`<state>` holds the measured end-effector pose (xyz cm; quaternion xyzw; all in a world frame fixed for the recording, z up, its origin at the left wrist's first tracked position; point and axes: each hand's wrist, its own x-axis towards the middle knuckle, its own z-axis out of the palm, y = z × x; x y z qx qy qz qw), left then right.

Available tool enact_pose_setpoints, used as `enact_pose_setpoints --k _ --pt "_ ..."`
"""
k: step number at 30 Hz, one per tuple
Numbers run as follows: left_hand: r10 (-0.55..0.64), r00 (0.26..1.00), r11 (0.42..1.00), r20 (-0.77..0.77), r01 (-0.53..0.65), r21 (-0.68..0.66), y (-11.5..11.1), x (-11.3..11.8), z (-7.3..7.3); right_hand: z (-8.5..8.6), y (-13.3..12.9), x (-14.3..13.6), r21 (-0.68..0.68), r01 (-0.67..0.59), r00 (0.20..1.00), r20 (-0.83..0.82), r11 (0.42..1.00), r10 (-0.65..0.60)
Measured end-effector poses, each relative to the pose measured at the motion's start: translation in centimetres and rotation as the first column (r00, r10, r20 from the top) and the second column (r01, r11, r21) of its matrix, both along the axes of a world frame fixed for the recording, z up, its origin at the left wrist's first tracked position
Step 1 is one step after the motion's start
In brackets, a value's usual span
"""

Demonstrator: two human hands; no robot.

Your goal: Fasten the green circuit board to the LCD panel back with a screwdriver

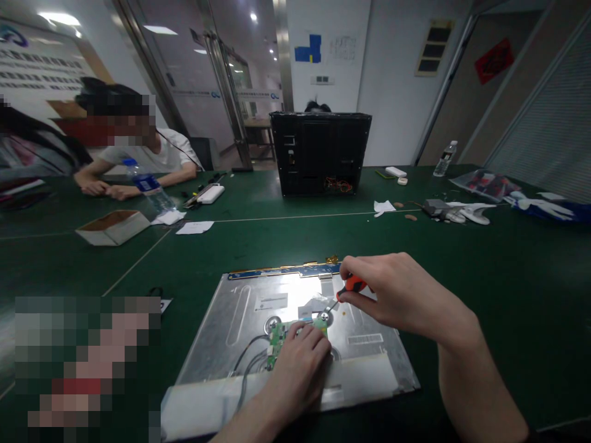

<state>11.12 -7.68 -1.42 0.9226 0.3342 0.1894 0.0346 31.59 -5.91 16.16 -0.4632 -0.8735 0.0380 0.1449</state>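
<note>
A flat silver metal panel (210,347), seemingly the back of a display screen, lies on the green table before me. On its middle sits a green circuit board (276,338) with grey cables at its left side. My left hand (302,363) rests over this board, its bent fingers pressing on it and covering part of it. In my right hand (392,295) is a red and black screwdriver (354,283), pinched by the handle. Its shaft slants down left, and the tip is at a round screw spot (324,316) by the board's upper right corner.
A black monitor housing (321,154) stands across the table, with a person behind it. Another person (148,141) sits at the left near a bottle (150,187) and an open box (113,228). Gloves (466,212) and a plastic bag (487,183) lie at the right.
</note>
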Motion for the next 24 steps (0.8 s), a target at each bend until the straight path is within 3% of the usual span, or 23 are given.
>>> enact_pose_setpoints --k 6,17,20,24 --pt "-0.021 1.000 1.000 0.004 0.021 0.015 -0.2 0.1 0.3 -0.1 0.1 0.1 0.012 -0.001 1.000 0.003 1.000 0.001" --pt "-0.020 0.995 0.993 0.095 0.030 -0.112 -0.1 -0.3 1.1 -0.2 0.1 -0.1 -0.059 -0.045 0.999 0.015 0.997 0.046" --pt "-0.020 0.996 0.997 0.088 0.026 -0.075 -0.3 -0.5 1.8 -0.3 -0.1 0.0 -0.066 -0.062 0.998 0.014 0.996 0.063" --pt "-0.088 0.994 0.995 -0.060 0.091 0.039 -1.6 -0.8 2.2 -0.2 -0.6 0.0 -0.064 -0.067 0.997 0.019 0.996 0.068"
